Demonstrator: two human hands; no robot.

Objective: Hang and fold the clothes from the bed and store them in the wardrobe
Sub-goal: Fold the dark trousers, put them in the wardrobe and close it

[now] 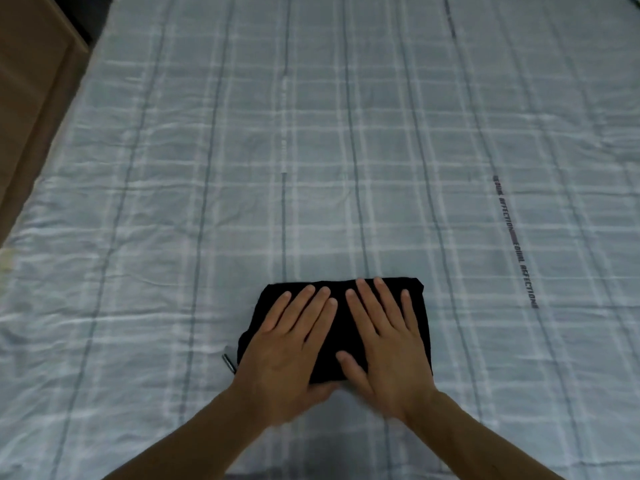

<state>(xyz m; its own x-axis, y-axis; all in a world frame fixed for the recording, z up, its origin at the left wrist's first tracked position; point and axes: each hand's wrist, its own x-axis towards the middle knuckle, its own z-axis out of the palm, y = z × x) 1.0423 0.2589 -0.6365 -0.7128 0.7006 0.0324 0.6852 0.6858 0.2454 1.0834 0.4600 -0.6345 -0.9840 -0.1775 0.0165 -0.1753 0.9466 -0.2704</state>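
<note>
A person's 2 bare hands are pressing flat on a folded black garment (420, 327) lying on a bed, near the bed's near edge and roughly midway between its left and right sides. The left hand (289, 344) is resting palm down on the left half of the bundle, its fingers (304, 306) straight and slightly spread, the thumb lying along the garment's near edge. The right hand (384, 341) is lying beside it on the right half, fingers straight and reaching almost to the far edge of the fabric, the thumb pointing inward toward the left hand. Neither hand is curling round or pinching the cloth; both are lying open on top of it. The 2 hands are just beside each other, index fingers near but apart. The garment is folded into a compact rectangle, with a small grey tag or strip (229, 363) sticking out at its near left corner. The pale blue checked bedsheet (311, 150) is covering the bed, wrinkled, with a line of dark printed lettering (516, 242) running along its right side. A brown wooden piece of furniture (31, 81) is standing at the bed's far left corner.
</note>
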